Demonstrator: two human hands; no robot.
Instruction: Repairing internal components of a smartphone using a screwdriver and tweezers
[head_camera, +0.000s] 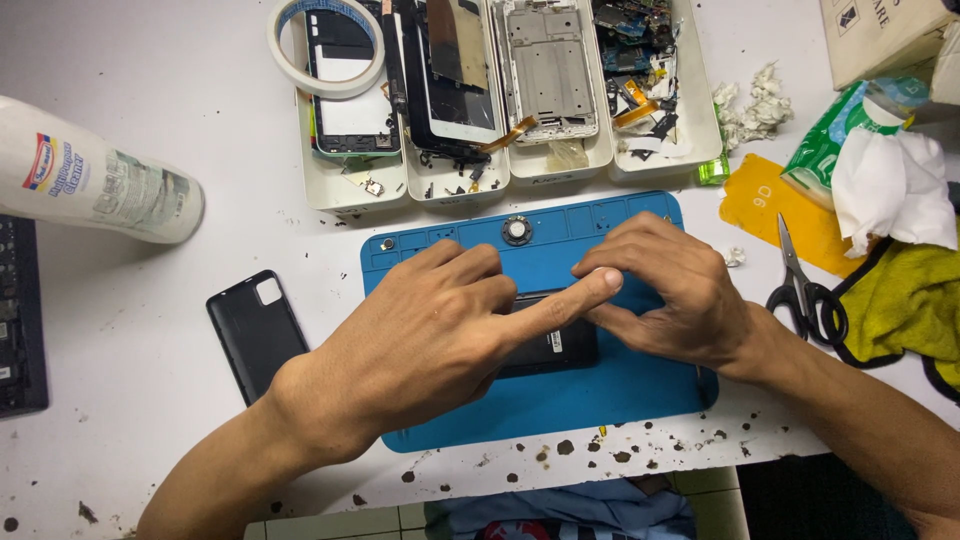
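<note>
Both hands on dark phone (553, 348) over blue mat (640, 385): left hand (425, 345) forefinger pressing, right hand (665, 295) pinching edge, probably seating part; next needs steady pressure.

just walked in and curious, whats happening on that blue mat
A person works with both bare hands over a blue mat on a white table. The left hand and right hand press on a dark phone-like device lying on the mat, mostly hidden under them. A black back cover lies to the left, scissors to the right, and white trays of phone parts sit behind.
</note>
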